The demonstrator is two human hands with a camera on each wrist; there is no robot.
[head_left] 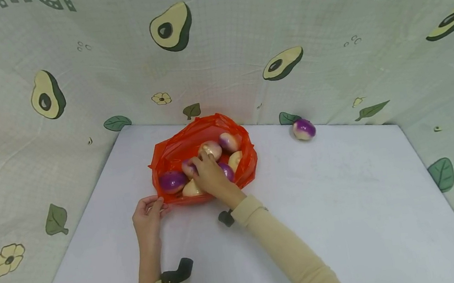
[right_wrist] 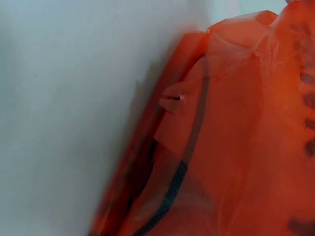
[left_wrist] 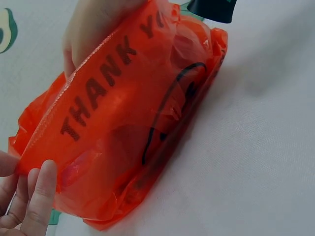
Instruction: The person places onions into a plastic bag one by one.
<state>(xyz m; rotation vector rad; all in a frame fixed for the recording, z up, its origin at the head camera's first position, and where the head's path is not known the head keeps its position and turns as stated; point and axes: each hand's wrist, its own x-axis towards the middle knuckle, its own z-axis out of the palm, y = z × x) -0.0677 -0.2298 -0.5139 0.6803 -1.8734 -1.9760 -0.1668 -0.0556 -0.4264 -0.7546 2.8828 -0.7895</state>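
A red plastic bag (head_left: 196,125) lies with its mouth open, holding several purple-and-white turnips (head_left: 173,181). At its near left corner my left hand (head_left: 148,214) pinches the rim between thumb and fingers. My right hand (head_left: 212,174) reaches down inside, fingers curled over a turnip (head_left: 189,168) in the middle; its palm side is hidden. In the left wrist view, the bag's side (left_wrist: 113,128) bears dark "THANK" lettering and a curved line, and the right hand (left_wrist: 93,29) shows behind the rim. The right wrist view is filled mostly by the bag (right_wrist: 231,132).
One more turnip (head_left: 304,129) sits apart at the back of the white table (head_left: 347,202), right of the bag. A light cloth (head_left: 221,32) printed with avocados and leaves hangs behind. Black camera mounts (head_left: 179,271) stick out from both wrists.
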